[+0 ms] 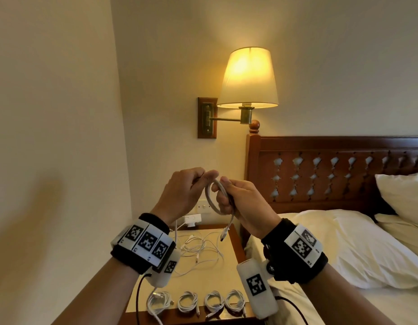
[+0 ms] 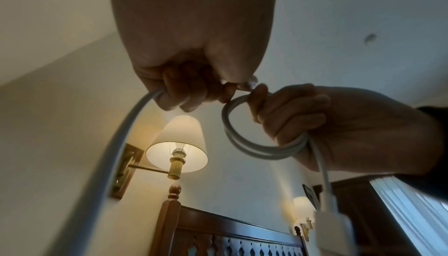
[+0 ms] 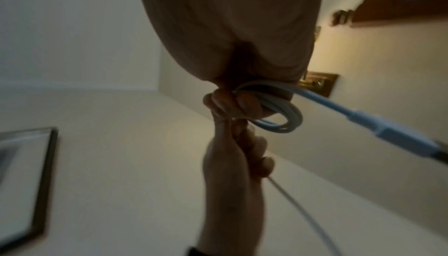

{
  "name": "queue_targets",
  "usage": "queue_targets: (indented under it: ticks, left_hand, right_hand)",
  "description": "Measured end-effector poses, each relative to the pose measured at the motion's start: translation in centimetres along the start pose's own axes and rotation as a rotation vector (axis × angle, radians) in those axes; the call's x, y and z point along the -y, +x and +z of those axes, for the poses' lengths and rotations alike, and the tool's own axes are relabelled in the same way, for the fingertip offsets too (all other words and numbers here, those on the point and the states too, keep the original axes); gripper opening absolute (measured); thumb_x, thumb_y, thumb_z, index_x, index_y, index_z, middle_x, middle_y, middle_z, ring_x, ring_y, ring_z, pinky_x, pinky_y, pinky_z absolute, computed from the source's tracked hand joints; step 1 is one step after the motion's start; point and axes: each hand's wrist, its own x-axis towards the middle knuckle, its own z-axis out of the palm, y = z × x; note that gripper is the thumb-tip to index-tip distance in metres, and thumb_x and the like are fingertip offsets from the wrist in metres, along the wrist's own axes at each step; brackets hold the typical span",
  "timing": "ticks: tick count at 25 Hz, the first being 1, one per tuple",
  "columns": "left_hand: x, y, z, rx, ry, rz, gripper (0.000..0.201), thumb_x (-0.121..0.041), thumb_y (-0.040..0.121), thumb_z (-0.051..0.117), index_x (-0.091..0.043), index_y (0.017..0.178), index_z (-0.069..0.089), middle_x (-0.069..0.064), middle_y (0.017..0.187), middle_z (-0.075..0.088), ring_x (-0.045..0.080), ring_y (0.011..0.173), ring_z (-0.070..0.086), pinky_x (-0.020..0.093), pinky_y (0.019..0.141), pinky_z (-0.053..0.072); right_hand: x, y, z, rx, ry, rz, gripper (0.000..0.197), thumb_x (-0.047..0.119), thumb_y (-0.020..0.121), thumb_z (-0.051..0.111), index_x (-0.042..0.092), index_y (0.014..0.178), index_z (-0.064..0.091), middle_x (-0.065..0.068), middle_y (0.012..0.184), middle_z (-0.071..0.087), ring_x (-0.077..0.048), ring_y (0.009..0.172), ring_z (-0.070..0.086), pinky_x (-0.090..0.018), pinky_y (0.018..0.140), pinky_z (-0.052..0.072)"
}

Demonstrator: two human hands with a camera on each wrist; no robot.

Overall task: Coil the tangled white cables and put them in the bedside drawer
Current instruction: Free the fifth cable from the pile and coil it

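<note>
Both hands are raised above the bedside table (image 1: 233, 242). My right hand (image 1: 240, 198) grips a small coil of white cable (image 1: 211, 198), its plug end (image 1: 225, 233) dangling below. My left hand (image 1: 184, 191) pinches the same cable at the top of the loop. In the left wrist view the coil (image 2: 240, 143) shows two turns and the free length (image 2: 116, 145) runs down from my left hand (image 2: 191, 87). In the right wrist view the coil (image 3: 288, 120) sits in my right hand's fingers (image 3: 227, 105). Loose tangled white cables (image 1: 198, 252) lie on the table. Several coiled cables (image 1: 198, 301) line its near edge.
A white charger (image 1: 191, 219) sits at the table's back by a wall socket (image 1: 203, 205). A lit wall lamp (image 1: 248, 78) hangs above. The wooden headboard (image 1: 332, 170) and the bed with white pillows (image 1: 344, 242) lie to the right. A wall stands on the left.
</note>
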Motion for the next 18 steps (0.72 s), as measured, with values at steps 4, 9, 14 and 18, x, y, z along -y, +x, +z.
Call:
queue_targets:
  ticks: [4, 9, 14, 18]
  left_hand:
    - [0.7, -0.1, 0.7, 0.024, -0.213, -0.078, 0.065, -0.069, 0.086, 0.038, -0.011, 0.058, 0.048, -0.004, 0.051, 0.038, 0.012, 0.051, 0.033, 0.023, 0.052, 0.03]
    - [3.6, -3.1, 2.1, 0.038, -0.332, -0.247, 0.052, -0.059, 0.091, 0.037, -0.018, 0.059, 0.037, -0.005, 0.052, 0.029, 0.012, 0.051, 0.024, 0.025, 0.051, 0.023]
    - [5.2, -8.5, 3.3, 0.112, -0.232, -0.261, 0.033, -0.039, 0.101, 0.036, -0.028, 0.073, 0.05, -0.007, 0.062, 0.041, 0.009, 0.059, 0.037, 0.03, 0.059, 0.033]
    - [2.0, -9.5, 2.8, 0.261, -0.013, -0.002, 0.032, -0.035, 0.102, 0.04, -0.027, 0.071, 0.045, -0.013, 0.057, 0.043, 0.007, 0.052, 0.038, 0.026, 0.054, 0.033]
  right_hand:
    - [0.8, 0.0, -0.6, 0.126, 0.316, 0.167, 0.035, 0.025, 0.105, 0.031, 0.008, 0.086, 0.056, 0.005, 0.052, 0.037, -0.007, 0.045, 0.032, -0.02, 0.05, 0.028]
    - [2.6, 0.2, -2.3, 0.236, 0.679, 0.196, 0.03, 0.022, 0.102, 0.029, 0.011, 0.084, 0.051, 0.009, 0.05, 0.038, -0.004, 0.043, 0.035, -0.016, 0.047, 0.031]
    - [4.3, 1.4, -4.8, 0.076, 0.696, 0.071, 0.028, 0.025, 0.101, 0.034, 0.011, 0.086, 0.052, 0.007, 0.055, 0.041, -0.005, 0.046, 0.04, -0.016, 0.047, 0.039]
    - [3.9, 1.8, -4.6, -0.009, 0.407, 0.019, 0.027, 0.027, 0.103, 0.037, 0.009, 0.091, 0.054, 0.002, 0.063, 0.047, -0.009, 0.054, 0.046, -0.019, 0.054, 0.046]
